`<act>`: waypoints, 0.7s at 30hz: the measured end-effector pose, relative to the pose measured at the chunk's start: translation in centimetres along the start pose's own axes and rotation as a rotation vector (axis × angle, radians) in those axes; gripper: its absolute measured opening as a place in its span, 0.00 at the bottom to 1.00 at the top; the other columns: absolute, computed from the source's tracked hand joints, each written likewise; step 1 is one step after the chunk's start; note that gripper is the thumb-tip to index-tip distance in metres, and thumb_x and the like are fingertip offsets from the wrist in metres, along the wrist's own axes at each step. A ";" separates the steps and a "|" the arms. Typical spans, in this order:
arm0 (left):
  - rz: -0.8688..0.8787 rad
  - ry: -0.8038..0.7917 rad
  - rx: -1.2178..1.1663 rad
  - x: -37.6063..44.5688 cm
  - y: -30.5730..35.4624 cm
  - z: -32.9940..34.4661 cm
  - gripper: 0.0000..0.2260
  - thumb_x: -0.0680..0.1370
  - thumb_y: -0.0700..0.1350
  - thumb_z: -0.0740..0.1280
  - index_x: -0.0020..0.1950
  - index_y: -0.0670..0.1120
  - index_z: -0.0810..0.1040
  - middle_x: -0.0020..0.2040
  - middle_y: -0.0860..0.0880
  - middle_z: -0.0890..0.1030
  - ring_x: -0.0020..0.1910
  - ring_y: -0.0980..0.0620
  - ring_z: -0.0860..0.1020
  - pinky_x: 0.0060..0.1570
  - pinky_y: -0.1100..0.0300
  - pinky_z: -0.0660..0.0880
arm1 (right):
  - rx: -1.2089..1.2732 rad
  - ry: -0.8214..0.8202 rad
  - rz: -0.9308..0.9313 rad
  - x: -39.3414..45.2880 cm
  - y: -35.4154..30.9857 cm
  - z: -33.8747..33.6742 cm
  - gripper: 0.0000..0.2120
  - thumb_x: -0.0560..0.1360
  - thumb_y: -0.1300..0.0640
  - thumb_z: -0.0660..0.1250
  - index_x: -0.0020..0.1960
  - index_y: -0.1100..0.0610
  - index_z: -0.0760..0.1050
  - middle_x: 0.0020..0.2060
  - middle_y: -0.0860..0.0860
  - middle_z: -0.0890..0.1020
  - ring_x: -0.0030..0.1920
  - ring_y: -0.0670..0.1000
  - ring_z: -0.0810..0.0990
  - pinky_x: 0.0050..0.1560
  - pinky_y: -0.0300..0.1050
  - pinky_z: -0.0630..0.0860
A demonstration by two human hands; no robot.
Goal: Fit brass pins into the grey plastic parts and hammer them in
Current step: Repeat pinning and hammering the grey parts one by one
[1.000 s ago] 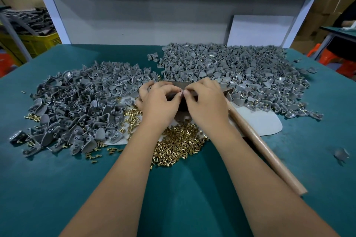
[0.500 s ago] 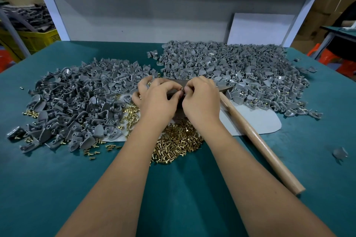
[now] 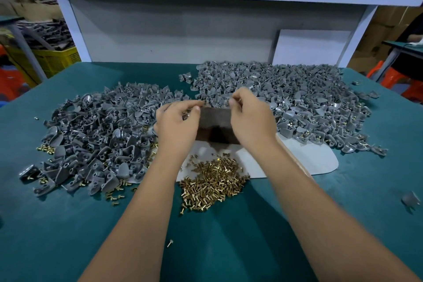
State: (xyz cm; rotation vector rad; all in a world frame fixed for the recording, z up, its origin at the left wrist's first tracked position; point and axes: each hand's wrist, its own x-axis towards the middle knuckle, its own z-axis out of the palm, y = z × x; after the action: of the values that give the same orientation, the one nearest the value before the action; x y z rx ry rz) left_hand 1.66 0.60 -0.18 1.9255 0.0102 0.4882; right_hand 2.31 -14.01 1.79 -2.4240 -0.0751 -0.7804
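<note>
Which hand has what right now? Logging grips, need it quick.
Left hand: fingers curled, brass pins showing under them.
Right hand: thumb and forefinger pinched together; what they hold is too small to tell.

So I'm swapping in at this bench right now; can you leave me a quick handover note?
Left hand: fingers curled, with brass pins showing in its palm. Right hand: fingertips pinched, what they hold is too small to tell. Both hover over the dark block. Loose brass pins lie heaped nearest you. Left pile of grey parts looks mostly unpinned; many parts in the right pile show brass. Hammer handle lies mostly hidden under the right forearm. Left: the left pile.
</note>
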 end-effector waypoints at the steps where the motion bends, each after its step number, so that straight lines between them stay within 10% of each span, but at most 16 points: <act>1: -0.030 0.026 -0.034 0.2 -0.1 -0.3 0.09 0.80 0.46 0.65 0.51 0.58 0.83 0.53 0.58 0.81 0.66 0.47 0.71 0.65 0.41 0.69 | 0.033 -0.005 0.049 1.2 -0.1 -0.5 0.06 0.80 0.55 0.60 0.45 0.52 0.73 0.35 0.43 0.78 0.33 0.43 0.76 0.33 0.41 0.74; 5: -0.060 0.073 -0.036 0.5 -0.5 -0.9 0.12 0.80 0.42 0.64 0.48 0.60 0.81 0.47 0.66 0.78 0.60 0.53 0.76 0.63 0.51 0.73 | 0.381 0.145 0.388 5.0 0.4 -1.8 0.18 0.81 0.58 0.60 0.70 0.53 0.65 0.58 0.50 0.78 0.51 0.46 0.80 0.47 0.44 0.79; 9: -0.087 0.075 -0.058 0.8 -1.0 -1.5 0.16 0.79 0.35 0.63 0.50 0.57 0.80 0.47 0.62 0.80 0.53 0.58 0.80 0.51 0.64 0.76 | 0.046 0.005 0.422 3.1 0.6 0.1 0.36 0.78 0.51 0.63 0.78 0.50 0.46 0.76 0.55 0.57 0.75 0.58 0.55 0.73 0.58 0.53; 16: -0.075 0.042 0.447 1.0 -2.3 -3.0 0.21 0.72 0.34 0.65 0.60 0.54 0.81 0.56 0.51 0.83 0.54 0.43 0.79 0.60 0.46 0.74 | 0.032 -0.084 -0.233 -3.5 -2.8 2.0 0.12 0.77 0.60 0.63 0.59 0.54 0.77 0.52 0.50 0.78 0.53 0.48 0.74 0.57 0.46 0.73; 21: -0.069 -0.051 0.656 0.7 -2.8 -3.2 0.23 0.71 0.37 0.65 0.63 0.54 0.80 0.65 0.49 0.78 0.64 0.42 0.74 0.63 0.43 0.70 | -0.157 -0.410 -0.410 -6.0 -3.6 2.9 0.18 0.75 0.58 0.59 0.63 0.56 0.75 0.56 0.53 0.77 0.57 0.56 0.71 0.56 0.51 0.70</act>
State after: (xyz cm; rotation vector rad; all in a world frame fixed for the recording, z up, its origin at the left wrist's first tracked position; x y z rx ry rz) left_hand 1.78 4.72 -1.41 2.5680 0.2287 0.4180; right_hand -2.01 -8.71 -1.56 -2.7244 -0.7124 -0.4529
